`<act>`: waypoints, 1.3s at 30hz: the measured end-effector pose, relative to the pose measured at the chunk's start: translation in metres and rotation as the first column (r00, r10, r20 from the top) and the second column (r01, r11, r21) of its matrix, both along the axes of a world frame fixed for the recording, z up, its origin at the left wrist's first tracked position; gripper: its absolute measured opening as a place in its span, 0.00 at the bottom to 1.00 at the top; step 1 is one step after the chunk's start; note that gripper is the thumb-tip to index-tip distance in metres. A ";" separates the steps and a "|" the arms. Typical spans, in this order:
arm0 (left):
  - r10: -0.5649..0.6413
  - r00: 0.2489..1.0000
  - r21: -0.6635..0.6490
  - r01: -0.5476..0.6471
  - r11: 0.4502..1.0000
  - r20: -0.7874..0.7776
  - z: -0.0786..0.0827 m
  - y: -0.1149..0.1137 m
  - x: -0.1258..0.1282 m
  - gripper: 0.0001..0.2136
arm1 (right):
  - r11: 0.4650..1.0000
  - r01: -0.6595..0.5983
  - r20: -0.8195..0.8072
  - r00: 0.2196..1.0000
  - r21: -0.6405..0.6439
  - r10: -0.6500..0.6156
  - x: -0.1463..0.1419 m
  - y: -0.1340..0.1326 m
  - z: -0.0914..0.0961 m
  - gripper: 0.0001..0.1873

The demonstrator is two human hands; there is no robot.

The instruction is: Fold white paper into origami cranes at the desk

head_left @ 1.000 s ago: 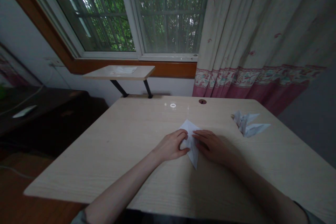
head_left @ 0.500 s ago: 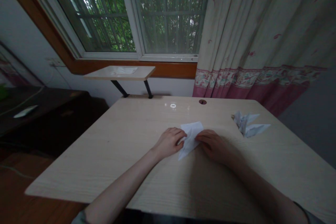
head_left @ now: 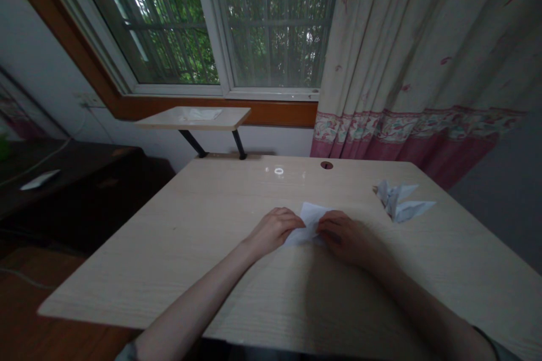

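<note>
At the far left, a dark wooden cabinet (head_left: 63, 197) stands beside the desk, with a white paper slip (head_left: 40, 179) lying on its top. Past the desk's far edge, a small pale shelf (head_left: 220, 118) on black legs sits below the window (head_left: 271, 22), with a flat sheet of paper (head_left: 201, 114) on it.

On the light wood desk (head_left: 169, 271), the left hand (head_left: 275, 231) comes in from the front edge and closes its fingers on one side of a folded white paper (head_left: 309, 224). The right hand (head_left: 347, 238) holds the other side, and the two hands are clamped on the paper with only a narrow strip of it showing between them. The paper lies on the desktop, about midway between the front and far edges and a little right of centre. Just right of the right hand, a pointed folded paper figure (head_left: 398, 201) rests near the desk's right edge, apart from the hands. Beyond it hangs a cream curtain with a pink border (head_left: 402, 56).
</note>
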State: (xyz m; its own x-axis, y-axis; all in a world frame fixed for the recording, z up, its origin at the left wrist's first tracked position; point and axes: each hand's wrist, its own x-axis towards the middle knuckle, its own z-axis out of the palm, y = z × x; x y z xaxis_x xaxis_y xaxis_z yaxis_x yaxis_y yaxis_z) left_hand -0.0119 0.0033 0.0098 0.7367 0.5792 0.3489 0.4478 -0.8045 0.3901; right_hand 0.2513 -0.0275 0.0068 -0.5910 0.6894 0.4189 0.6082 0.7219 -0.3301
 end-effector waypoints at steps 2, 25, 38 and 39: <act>-0.010 1.000 -0.003 0.010 1.000 -0.002 -0.001 0.001 -0.001 0.15 | 0.999 -0.006 0.042 0.999 -0.053 0.008 -0.002 -0.003 0.006 0.11; 0.154 0.979 0.089 -0.142 0.986 -0.134 0.008 -0.017 0.015 0.12 | 0.998 0.059 0.005 0.998 -0.029 -0.059 -0.008 0.003 -0.021 0.09; 0.288 0.951 0.069 -0.282 0.957 -0.111 -0.001 -0.022 0.026 0.08 | 0.993 0.116 -0.034 0.993 -0.011 -0.117 -0.012 0.007 -0.024 0.07; 0.289 0.951 0.068 -0.283 0.957 -0.110 -0.001 -0.022 0.026 0.08 | 0.993 0.120 -0.035 0.992 -0.017 -0.120 -0.012 0.007 -0.024 0.08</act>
State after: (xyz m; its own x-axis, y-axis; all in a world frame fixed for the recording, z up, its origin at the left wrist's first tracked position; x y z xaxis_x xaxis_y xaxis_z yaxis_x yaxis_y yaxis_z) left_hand 0.0143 -0.0184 0.0093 0.5803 0.7552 0.3046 0.7020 -0.6536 0.2830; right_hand 0.2395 -0.0204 -0.0176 -0.4882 0.7609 0.4274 0.6778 0.6391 -0.3634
